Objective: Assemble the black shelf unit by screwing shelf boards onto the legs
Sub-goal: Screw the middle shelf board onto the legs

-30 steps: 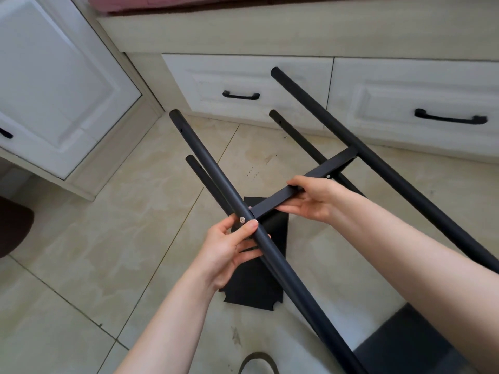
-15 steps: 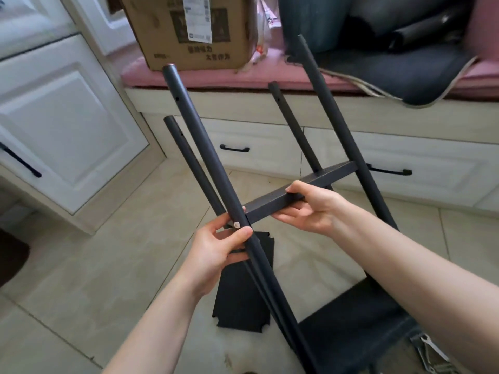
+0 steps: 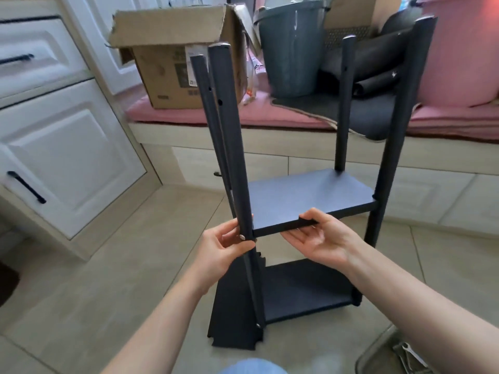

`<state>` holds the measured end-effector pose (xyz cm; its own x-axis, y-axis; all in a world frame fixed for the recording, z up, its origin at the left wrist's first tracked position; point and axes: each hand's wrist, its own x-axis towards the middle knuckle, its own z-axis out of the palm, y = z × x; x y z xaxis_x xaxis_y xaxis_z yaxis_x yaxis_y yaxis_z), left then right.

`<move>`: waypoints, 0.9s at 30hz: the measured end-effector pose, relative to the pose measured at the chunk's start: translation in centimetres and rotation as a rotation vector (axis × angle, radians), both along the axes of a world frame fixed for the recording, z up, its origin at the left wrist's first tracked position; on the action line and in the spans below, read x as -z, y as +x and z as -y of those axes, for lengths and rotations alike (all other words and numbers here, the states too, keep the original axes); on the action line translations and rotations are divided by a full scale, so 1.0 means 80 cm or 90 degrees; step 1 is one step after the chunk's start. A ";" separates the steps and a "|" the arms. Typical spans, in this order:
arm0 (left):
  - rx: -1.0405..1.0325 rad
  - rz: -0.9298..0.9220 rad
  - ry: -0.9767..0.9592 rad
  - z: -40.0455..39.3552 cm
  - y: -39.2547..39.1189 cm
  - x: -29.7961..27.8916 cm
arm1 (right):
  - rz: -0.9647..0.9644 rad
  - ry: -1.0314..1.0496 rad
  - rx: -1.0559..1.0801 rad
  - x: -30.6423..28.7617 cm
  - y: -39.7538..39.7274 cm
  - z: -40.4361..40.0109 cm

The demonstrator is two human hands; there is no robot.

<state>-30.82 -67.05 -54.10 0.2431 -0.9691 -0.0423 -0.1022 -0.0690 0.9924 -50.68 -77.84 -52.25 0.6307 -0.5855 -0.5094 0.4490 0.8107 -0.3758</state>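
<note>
The black shelf unit stands upright on the floor, with four round legs; the near left leg (image 3: 229, 147) has a silver screw (image 3: 242, 237) at the middle board's corner. The middle shelf board (image 3: 310, 195) is fixed between the legs, and a lower board (image 3: 305, 287) sits near the floor. My left hand (image 3: 221, 252) pinches the near left leg at the screw. My right hand (image 3: 321, 237) grips the middle board's front edge, thumb on top. A loose black board (image 3: 232, 322) lies flat on the floor behind the left leg.
White cabinets (image 3: 62, 157) stand to the left. A window seat with a pink cushion (image 3: 270, 114) carries a cardboard box (image 3: 172, 60), a grey bucket (image 3: 291, 47) and dark fabric. A wrench (image 3: 410, 354) lies in a clear bag at the bottom right. Beige tiles cover the floor.
The shelf unit has swung from lying tilted toward me to standing upright. Both hands stayed at the same corner and front edge. The view lifted to show the window seat.
</note>
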 end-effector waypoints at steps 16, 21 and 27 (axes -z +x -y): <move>0.092 0.095 -0.017 0.041 -0.031 0.033 | 0.022 0.061 0.110 0.047 -0.062 -0.012; 0.094 0.117 -0.024 0.062 -0.043 0.057 | 0.005 0.068 0.127 0.059 -0.078 -0.012; 0.067 0.126 -0.024 0.091 -0.045 0.062 | -0.057 0.024 0.076 0.053 -0.084 -0.011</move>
<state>-34.45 -74.33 -59.08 0.1400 -0.9896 0.0322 -0.3006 -0.0115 0.9537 -57.43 -76.97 -56.52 0.5094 -0.6331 -0.5828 0.5090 0.7678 -0.3892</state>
